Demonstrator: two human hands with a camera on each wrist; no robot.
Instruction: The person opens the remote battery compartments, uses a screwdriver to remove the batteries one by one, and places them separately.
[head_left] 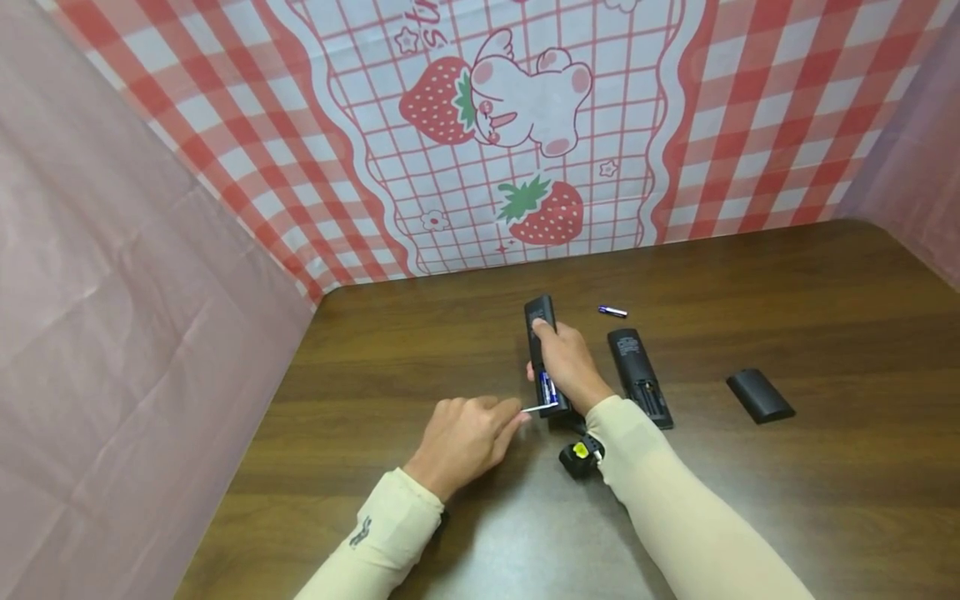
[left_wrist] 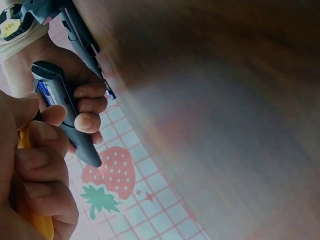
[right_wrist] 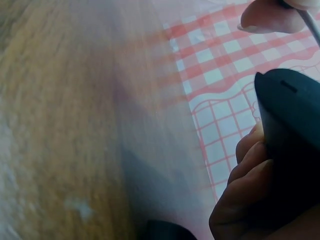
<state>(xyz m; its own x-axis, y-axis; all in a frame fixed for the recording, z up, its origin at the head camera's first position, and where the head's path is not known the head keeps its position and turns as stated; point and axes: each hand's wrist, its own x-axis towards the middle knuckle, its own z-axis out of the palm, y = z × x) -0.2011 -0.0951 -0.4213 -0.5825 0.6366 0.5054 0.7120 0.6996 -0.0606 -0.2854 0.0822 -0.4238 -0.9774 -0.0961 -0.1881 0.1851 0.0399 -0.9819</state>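
My right hand [head_left: 573, 367] grips a black remote control [head_left: 537, 310], back side up, thumb on its upper part. Blue batteries [head_left: 547, 387] lie in its uncovered compartment at the near end. From the left, my left hand [head_left: 461, 437] holds a screwdriver by its orange handle [left_wrist: 37, 222], fingers curled round it. The thin metal shaft [head_left: 538, 408] reaches across the near end of the compartment; whether the tip touches a battery I cannot tell. In the right wrist view the remote's dark end [right_wrist: 290, 95] hides the batteries, and part of the shaft [right_wrist: 311, 24] shows above it.
Right of my hands a second black remote [head_left: 632, 358] lies with its battery compartment exposed. A loose battery [head_left: 612, 312] is behind it, and a black battery cover [head_left: 760, 396] lies farther right. A checked strawberry cloth [head_left: 772, 108] hangs behind the wooden table [head_left: 825, 317].
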